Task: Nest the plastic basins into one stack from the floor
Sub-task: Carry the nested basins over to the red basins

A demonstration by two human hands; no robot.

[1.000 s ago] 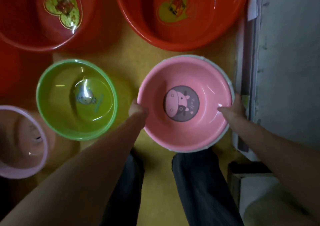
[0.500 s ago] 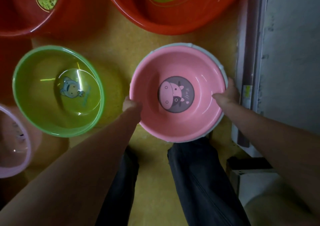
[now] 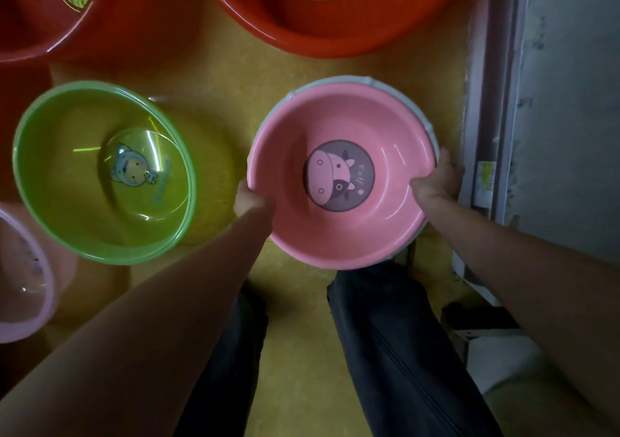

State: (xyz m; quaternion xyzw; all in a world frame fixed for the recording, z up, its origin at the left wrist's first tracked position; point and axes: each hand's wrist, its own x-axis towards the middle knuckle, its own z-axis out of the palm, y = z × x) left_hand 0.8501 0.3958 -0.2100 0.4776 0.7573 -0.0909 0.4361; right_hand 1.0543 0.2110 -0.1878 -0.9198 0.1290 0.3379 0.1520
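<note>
Widening slightly since a second ago is the gap between the pink basin and the green basin on its left. Left hand and right hand are keeping a closed grip on opposite rims of the pink basin, which is sitting nested in a pale basin over the yellow floor, nearer than a red basin.

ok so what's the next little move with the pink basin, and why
Probably lift the round pink plastic basin with the pale basin under it and carry both forward into the wide red plastic basin: left hand and right hand each grip its rim, and the red one looks wider.
</note>
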